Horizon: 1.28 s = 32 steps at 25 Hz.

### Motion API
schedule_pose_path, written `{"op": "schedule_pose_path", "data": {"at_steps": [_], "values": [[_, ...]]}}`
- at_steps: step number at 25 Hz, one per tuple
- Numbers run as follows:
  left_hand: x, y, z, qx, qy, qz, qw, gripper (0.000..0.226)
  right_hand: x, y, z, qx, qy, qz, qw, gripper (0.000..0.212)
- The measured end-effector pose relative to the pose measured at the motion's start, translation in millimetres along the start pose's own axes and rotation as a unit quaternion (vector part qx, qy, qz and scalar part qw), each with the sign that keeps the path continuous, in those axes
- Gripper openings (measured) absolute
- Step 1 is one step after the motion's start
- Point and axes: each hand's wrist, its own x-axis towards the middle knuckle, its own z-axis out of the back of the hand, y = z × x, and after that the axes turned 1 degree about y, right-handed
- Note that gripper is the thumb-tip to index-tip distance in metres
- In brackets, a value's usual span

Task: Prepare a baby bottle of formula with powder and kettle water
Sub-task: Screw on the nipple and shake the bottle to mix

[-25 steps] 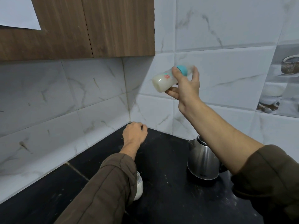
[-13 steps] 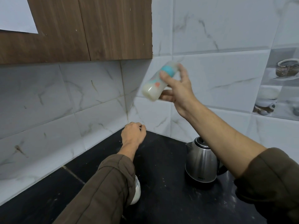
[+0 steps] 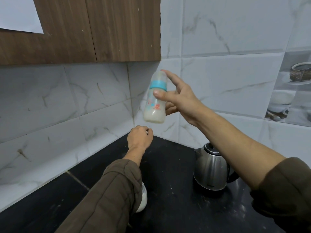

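Two bare hands over a black table (image 3: 168, 165), right hand (image 3: 180, 100) clamped on an upright milky baby bottle (image 3: 155, 100), left hand (image 3: 139, 138) curled into a loose fist, steel kettle (image 3: 210, 170) beside.

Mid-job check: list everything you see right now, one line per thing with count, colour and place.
baby bottle: one, clear with teal collar and milky liquid, roughly upright, held in the air before the wall corner
kettle: one, steel with black lid and handle, on the counter at right
white container: one, on the counter, mostly hidden behind the left sleeve
counter: one, black, speckled with white
wall tiles: white marble-look, behind and to the left; a printed picture tile at far right
cabinet: one, brown wood, upper left, with a white sheet on it
left hand: closed loosely, low near the corner; contents not visible
right hand: raised, gripping the bottle
sleeves: two, dark olive
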Motion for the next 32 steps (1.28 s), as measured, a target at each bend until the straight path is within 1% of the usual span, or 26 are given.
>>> {"op": "schedule_pose_path", "data": {"at_steps": [1,3,4,5,6,7,9,10,11,12,14,15,16,18,19,20,21,23,24,25,26,28,29,30,31,32], "values": [[1,-3,1,-0.004,-0.002,-0.003,1.000,0.037,0,-3,-1,0.007,-0.004,0.005,1.000,0.078],[2,-5,2,-0.011,-0.007,-0.004,1.000,0.036,9,-2,0,0.121,-0.116,-0.005,0.986,0.079],[2,-6,3,-0.010,-0.009,-0.004,1.000,0.036,16,-2,3,0.183,-0.158,-0.006,0.970,0.079],[2,-5,3,-0.007,-0.009,-0.005,1.000,0.037,22,-2,5,0.217,-0.174,-0.003,0.961,0.079],[2,-4,3,-0.005,-0.009,-0.004,1.000,0.037,23,-1,6,0.217,-0.162,-0.008,0.963,0.080],[2,-2,2,-0.006,-0.007,-0.003,1.000,0.036,21,0,6,0.186,-0.125,-0.014,0.975,0.080],[0,-2,0,-0.008,-0.003,-0.004,1.000,0.035,9,-1,1,0.070,-0.015,-0.017,0.997,0.077],[-1,-2,-1,-0.009,-0.002,-0.004,1.000,0.035,5,-3,-1,0.043,0.011,-0.011,0.999,0.075],[-2,-2,0,-0.010,-0.002,-0.004,1.000,0.035,6,-4,-2,0.055,-0.008,-0.005,0.998,0.075],[-2,-2,-1,-0.010,-0.002,-0.004,1.000,0.036,9,-2,-3,0.100,-0.063,-0.004,0.993,0.077],[-2,1,-1,-0.005,-0.004,-0.002,1.000,0.036,17,1,1,0.201,-0.172,0.009,0.964,0.083],[-2,2,0,-0.002,-0.004,0.001,1.000,0.037,19,0,3,0.207,-0.194,0.018,0.959,0.085],[-1,3,0,-0.003,-0.004,0.005,1.000,0.036,18,0,4,0.185,-0.181,0.019,0.966,0.084],[0,4,0,-0.011,-0.003,0.006,1.000,0.036,10,-1,1,0.082,-0.079,0.009,0.993,0.081],[-1,2,-1,-0.012,-0.003,0.003,1.000,0.036,3,-3,-2,0.029,-0.026,0.015,0.999,0.079],[-2,0,-1,-0.013,-0.003,-0.001,1.000,0.036,-1,-5,-4,0.006,0.000,0.032,0.999,0.078],[-3,-1,0,-0.014,-0.004,-0.003,1.000,0.036,-1,-5,-7,0.017,-0.016,0.041,0.999,0.078],[-1,-2,0,-0.013,-0.004,0.000,1.000,0.036,10,0,-5,0.129,-0.125,0.023,0.984,0.080],[-1,-1,1,-0.010,-0.004,0.002,1.000,0.036,16,2,-4,0.182,-0.153,0.020,0.971,0.081],[-1,-1,2,-0.007,-0.004,0.004,1.000,0.037,19,4,-4,0.205,-0.147,0.013,0.967,0.080],[0,1,2,-0.004,-0.004,0.004,1.000,0.037,19,6,-3,0.192,-0.113,0.001,0.975,0.077],[-1,1,1,-0.003,-0.008,0.009,1.000,0.036,7,5,-6,0.076,0.011,-0.017,0.997,0.065],[-2,0,2,-0.004,-0.012,0.013,1.000,0.035,0,2,-8,0.033,0.064,-0.017,0.997,0.062],[-3,-1,2,-0.007,-0.012,0.015,1.000,0.034,-2,0,-9,0.031,0.072,-0.010,0.997,0.063],[-3,-1,3,-0.005,-0.010,0.010,1.000,0.034,1,0,-9,0.062,0.031,-0.006,0.998,0.066],[-3,0,3,-0.002,-0.007,0.004,1.000,0.035,7,1,-7,0.122,-0.044,-0.006,0.991,0.069]]}}
